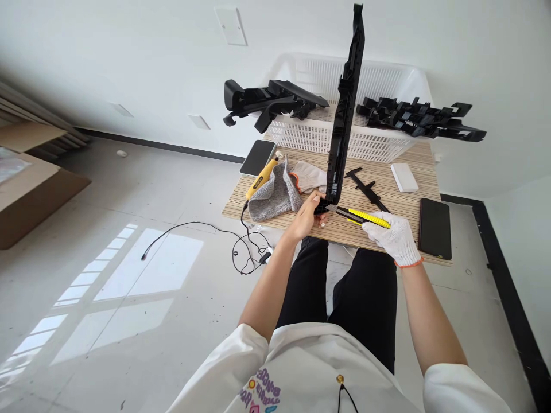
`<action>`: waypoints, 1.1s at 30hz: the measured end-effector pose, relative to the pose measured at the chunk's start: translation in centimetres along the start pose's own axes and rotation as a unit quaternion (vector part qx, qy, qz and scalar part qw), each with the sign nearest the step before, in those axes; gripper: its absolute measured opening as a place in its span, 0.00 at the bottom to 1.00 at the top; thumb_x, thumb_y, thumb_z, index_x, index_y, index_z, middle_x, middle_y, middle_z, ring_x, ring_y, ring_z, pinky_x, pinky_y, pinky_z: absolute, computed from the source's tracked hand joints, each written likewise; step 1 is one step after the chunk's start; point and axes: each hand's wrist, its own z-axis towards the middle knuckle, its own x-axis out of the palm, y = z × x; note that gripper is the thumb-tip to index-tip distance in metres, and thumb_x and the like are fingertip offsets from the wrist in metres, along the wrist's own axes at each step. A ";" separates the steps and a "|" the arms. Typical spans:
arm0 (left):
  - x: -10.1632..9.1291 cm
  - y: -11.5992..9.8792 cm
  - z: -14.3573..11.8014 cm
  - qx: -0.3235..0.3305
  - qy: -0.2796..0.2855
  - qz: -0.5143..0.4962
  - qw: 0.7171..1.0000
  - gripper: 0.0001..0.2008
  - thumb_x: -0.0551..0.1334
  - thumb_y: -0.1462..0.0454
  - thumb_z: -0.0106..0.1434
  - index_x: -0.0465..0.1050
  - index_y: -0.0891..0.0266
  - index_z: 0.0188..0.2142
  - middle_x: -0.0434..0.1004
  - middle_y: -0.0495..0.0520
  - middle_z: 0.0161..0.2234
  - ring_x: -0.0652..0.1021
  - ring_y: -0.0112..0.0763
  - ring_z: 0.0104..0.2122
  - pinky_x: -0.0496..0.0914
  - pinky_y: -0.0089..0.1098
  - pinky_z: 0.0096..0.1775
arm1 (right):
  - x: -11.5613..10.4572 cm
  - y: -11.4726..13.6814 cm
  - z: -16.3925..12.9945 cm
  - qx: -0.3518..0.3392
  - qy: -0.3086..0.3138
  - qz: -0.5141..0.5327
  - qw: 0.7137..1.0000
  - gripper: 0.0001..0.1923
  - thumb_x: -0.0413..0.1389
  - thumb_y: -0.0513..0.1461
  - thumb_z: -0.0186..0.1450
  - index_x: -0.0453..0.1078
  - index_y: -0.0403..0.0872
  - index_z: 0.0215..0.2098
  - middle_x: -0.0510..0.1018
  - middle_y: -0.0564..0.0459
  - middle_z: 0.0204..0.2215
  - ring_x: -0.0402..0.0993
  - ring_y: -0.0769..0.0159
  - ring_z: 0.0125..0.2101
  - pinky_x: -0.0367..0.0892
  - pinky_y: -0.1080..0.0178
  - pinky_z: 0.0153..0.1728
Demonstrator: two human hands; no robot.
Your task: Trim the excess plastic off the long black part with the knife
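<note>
A long black plastic trim piece (343,115) stands nearly upright over the small table. My bare left hand (307,215) grips its lower end near the table's front edge. In a white knitted glove, my right hand (390,232) is closed round a yellow and black utility knife (365,218). The knife's blade is out and points left, at the lower end of the trim piece beside my left fingers. Whether the blade touches the plastic I cannot tell.
Black plastic parts (279,100) lie across a white basket (312,136) at the back. A yellow rotary tool (262,179), a grey cloth (275,195), another glove (309,176), black calipers (368,189), a white box (404,177) and a phone (435,228) lie on the table (236,201). A cable (198,222) trails on the floor.
</note>
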 end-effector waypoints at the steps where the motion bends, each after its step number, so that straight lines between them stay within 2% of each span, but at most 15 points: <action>1: 0.0 0.0 0.0 -0.002 -0.001 0.001 1.000 0.14 0.56 0.50 0.73 0.61 0.57 0.41 0.60 0.42 0.24 0.64 0.23 0.21 0.60 0.25 0.26 | 0.0 0.0 0.0 0.007 0.004 0.012 1.000 0.21 0.65 0.52 0.58 0.80 0.47 0.43 0.77 0.53 0.21 0.74 0.63 0.21 0.68 0.64 0.21; 7: 0.2 -0.2 -0.2 -0.011 -0.021 0.025 0.999 0.13 0.53 0.50 0.75 0.61 0.56 0.42 0.60 0.43 0.26 0.65 0.24 0.23 0.61 0.27 0.27 | 0.1 0.0 0.0 0.070 0.012 0.093 0.993 0.22 0.69 0.50 0.55 0.78 0.45 0.42 0.73 0.56 0.19 0.68 0.68 0.19 0.61 0.67 0.17; 12: 0.5 -0.6 -0.4 -0.027 -0.030 0.027 0.999 0.11 0.53 0.52 0.75 0.61 0.56 0.42 0.58 0.43 0.26 0.65 0.24 0.23 0.60 0.26 0.27 | -0.5 1.2 0.4 0.143 0.072 0.143 0.977 0.19 0.69 0.47 0.53 0.75 0.45 0.38 0.67 0.59 0.15 0.57 0.74 0.15 0.50 0.69 0.14; 16: 0.7 -1.0 -0.6 -0.036 -0.026 0.035 0.998 0.10 0.51 0.54 0.76 0.60 0.57 0.42 0.55 0.42 0.24 0.64 0.24 0.21 0.60 0.25 0.26 | -0.8 1.7 0.6 0.145 0.085 0.140 0.976 0.17 0.69 0.47 0.54 0.73 0.45 0.35 0.66 0.59 0.14 0.55 0.75 0.15 0.48 0.70 0.14; 22: 0.6 -1.0 -0.6 -0.037 -0.028 0.042 0.998 0.14 0.54 0.49 0.75 0.60 0.57 0.43 0.55 0.42 0.25 0.64 0.24 0.22 0.58 0.25 0.25 | -1.0 0.8 0.8 0.136 0.105 0.134 0.976 0.17 0.69 0.48 0.56 0.71 0.46 0.31 0.66 0.59 0.14 0.55 0.75 0.15 0.48 0.69 0.13; 26: 0.8 -1.2 -0.6 -0.036 -0.037 0.039 0.998 0.14 0.54 0.49 0.74 0.60 0.57 0.42 0.55 0.42 0.26 0.64 0.24 0.22 0.58 0.26 0.26 | -1.0 0.7 0.8 0.133 0.111 0.134 0.976 0.16 0.68 0.48 0.56 0.70 0.47 0.30 0.67 0.59 0.14 0.56 0.74 0.15 0.48 0.69 0.14; 33: 0.9 -1.4 -0.7 -0.033 -0.022 0.041 0.998 0.15 0.53 0.48 0.74 0.59 0.56 0.41 0.55 0.41 0.24 0.63 0.24 0.21 0.58 0.26 0.26 | -0.8 1.1 0.6 0.140 0.068 0.163 0.974 0.20 0.69 0.47 0.54 0.74 0.45 0.39 0.65 0.61 0.13 0.55 0.74 0.15 0.47 0.69 0.14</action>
